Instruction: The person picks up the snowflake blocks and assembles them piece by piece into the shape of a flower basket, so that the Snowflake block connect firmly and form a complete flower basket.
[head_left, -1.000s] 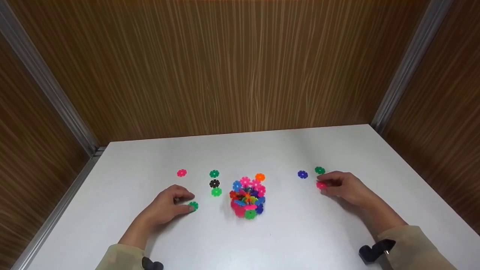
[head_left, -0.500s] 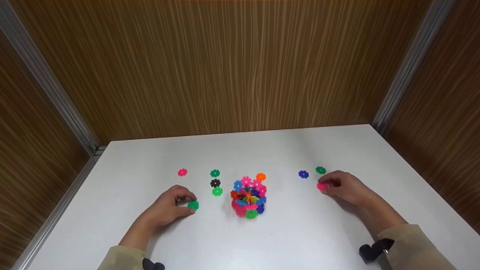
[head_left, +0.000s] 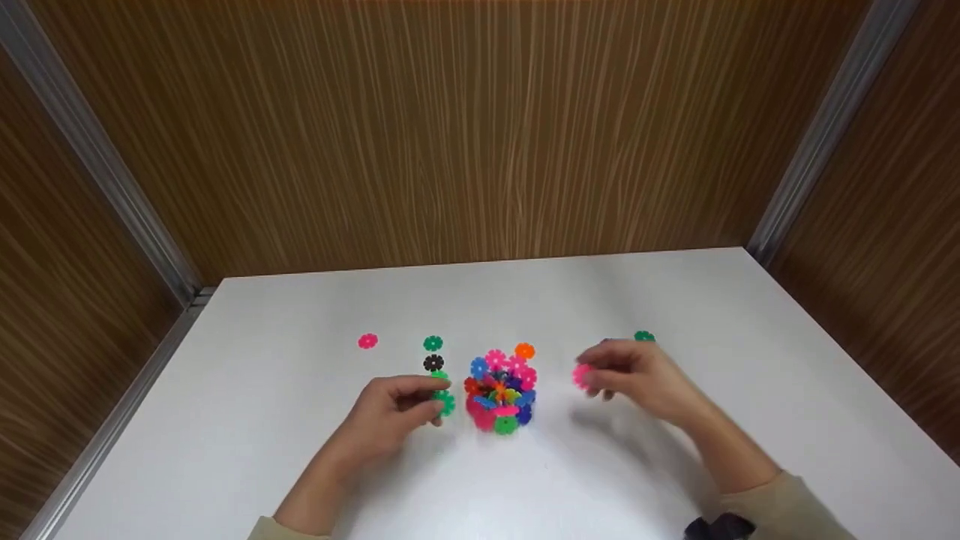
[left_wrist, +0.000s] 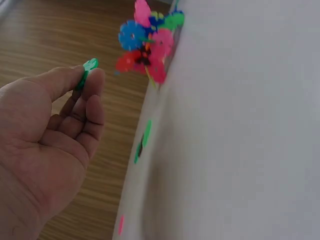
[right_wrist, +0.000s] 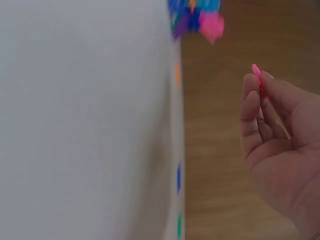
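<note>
The left hand [head_left: 390, 416] pinches a green snowflake disc [head_left: 448, 404] and the right hand [head_left: 637, 376] a pink snowflake disc [head_left: 580, 376], flanking the interlocked disc cluster [head_left: 501, 391] on the white table [head_left: 525, 487], whose joints could slip if either hand brushes it.

bright tabletop [head_left: 525, 487], pale glare at its near centre, soft shadows below left hand [head_left: 390, 416] and right hand [head_left: 634, 375], right wrist view dimmer, disc cluster [right_wrist: 194, 19] blurred in both wrist views
</note>
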